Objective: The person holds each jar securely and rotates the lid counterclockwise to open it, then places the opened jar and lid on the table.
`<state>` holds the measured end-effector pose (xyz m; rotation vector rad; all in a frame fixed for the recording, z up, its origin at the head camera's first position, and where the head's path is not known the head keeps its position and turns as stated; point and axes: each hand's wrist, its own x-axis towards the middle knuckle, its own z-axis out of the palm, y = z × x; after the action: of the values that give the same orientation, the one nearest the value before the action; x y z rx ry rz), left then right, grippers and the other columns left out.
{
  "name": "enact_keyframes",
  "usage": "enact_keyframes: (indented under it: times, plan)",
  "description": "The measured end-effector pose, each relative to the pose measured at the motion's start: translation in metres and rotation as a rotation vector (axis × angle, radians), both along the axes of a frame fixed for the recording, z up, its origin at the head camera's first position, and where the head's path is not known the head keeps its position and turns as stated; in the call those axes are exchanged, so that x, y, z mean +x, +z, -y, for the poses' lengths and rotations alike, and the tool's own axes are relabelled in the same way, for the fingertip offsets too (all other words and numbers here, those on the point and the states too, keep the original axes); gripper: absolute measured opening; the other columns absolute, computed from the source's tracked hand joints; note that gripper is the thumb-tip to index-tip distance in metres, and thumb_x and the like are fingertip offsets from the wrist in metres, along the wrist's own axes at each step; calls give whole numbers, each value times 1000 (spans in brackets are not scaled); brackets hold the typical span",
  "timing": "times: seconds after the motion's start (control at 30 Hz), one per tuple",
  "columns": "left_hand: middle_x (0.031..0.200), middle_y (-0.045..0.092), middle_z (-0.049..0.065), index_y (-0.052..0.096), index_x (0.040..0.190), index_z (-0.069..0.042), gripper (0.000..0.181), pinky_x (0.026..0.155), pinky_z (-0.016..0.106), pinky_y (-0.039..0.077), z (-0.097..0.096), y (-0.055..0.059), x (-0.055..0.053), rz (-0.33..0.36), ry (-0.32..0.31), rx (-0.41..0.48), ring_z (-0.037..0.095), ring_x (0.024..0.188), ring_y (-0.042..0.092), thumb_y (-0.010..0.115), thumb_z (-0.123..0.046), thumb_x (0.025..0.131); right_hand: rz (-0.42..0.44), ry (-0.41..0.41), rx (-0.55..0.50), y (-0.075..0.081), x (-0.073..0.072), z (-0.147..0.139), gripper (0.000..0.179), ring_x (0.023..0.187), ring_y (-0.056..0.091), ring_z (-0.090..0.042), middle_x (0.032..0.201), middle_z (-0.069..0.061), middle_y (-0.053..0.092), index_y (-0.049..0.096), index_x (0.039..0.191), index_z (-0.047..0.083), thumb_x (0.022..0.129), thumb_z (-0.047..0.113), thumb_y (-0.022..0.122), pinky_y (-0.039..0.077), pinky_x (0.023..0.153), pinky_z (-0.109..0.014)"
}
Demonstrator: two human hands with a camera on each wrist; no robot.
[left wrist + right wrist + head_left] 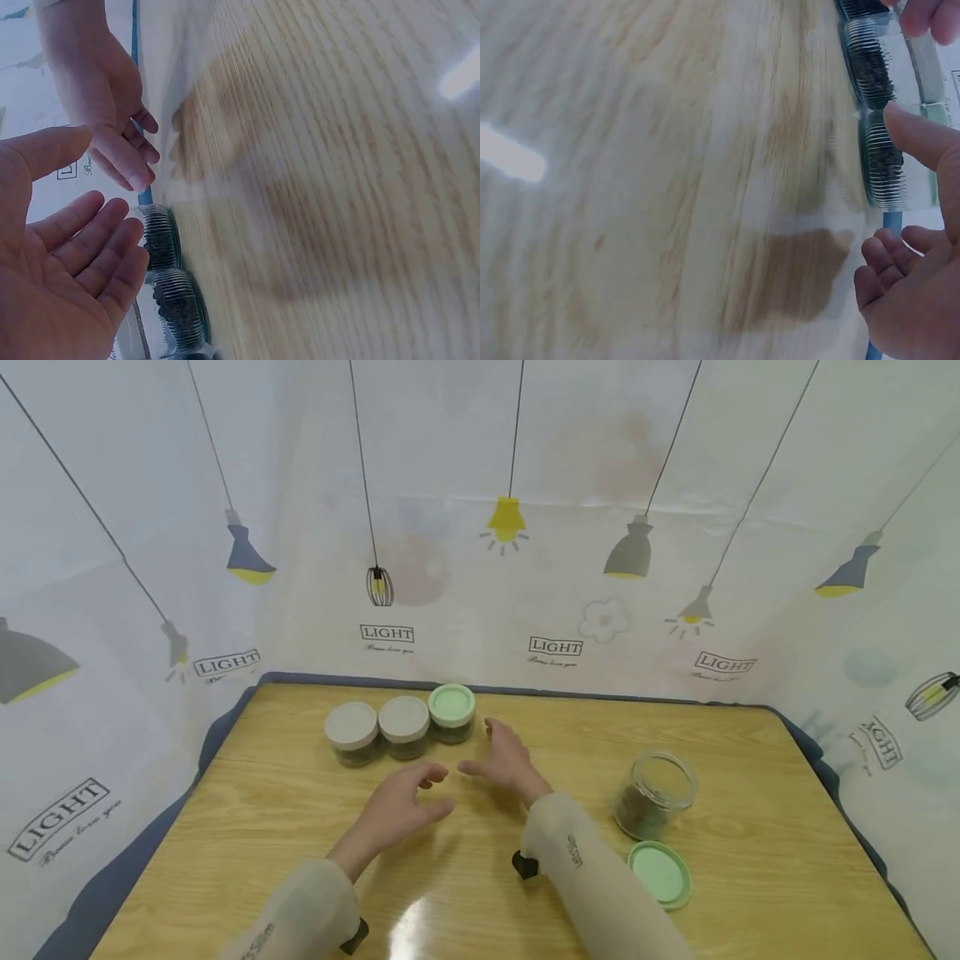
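Three lidded jars stand in a row at the back left of the table: a white-lidded jar [352,733], a second white-lidded jar [404,727] and a green-lidded jar [452,713]. Dark contents show through their ribbed sides in both wrist views. My left hand [401,810] hovers in front of the row, fingers relaxed and thumb apart, holding nothing. To the right of the green-lidded jar, my right hand [506,758] is held over the table, thumb spread from loosely bent fingers, its palm empty. The fingertips of both hands point toward the jars.
At the right stands a glass jar [654,795] without a lid, with brown contents low inside. A green lid [660,874] lies on the wooden table [772,827] just in front of it. A printed curtain [480,610] hangs behind the table's far edge.
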<state>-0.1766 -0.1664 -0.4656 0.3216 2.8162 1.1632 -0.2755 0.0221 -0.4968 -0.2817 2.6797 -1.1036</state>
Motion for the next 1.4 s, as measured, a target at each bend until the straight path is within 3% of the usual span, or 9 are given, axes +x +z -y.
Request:
enact_keyframes:
  times: [0.17,0.43,0.6,0.8,1.4]
  plan:
    - [124,66,6,62,127,-10,45,95,49,50,2,-4,3,13,20,20,28,114,61,73,-27,87,-2,-41,-11,-5,-10,13,95,140,35,-38,151,-17,41,31,149,4,77,40,81,29,116,-54]
    - [124,66,6,61,126,-11,44,96,49,50,3,-8,4,18,36,26,27,114,61,73,-26,86,-32,-88,-120,-9,-20,27,92,138,39,-33,147,-9,47,36,147,13,73,36,85,27,115,-55]
    - [124,66,6,61,126,-11,44,96,49,49,3,-11,6,22,37,35,27,114,62,73,-26,86,0,-143,-103,-13,-25,34,92,137,39,-33,146,-11,47,34,147,12,73,37,85,28,115,-55]
    - [126,65,4,61,127,-12,45,99,49,48,3,-14,6,39,53,35,25,116,61,73,-27,86,-29,-192,-121,-18,-32,44,97,135,40,-33,145,-9,48,32,148,15,71,38,86,27,114,-53]
    - [125,66,5,62,126,-13,44,96,48,49,-2,-16,5,31,44,18,26,113,62,73,-27,86,-135,-261,-147,-23,-33,38,86,129,48,-30,136,-6,56,43,142,17,70,40,86,31,112,-52]
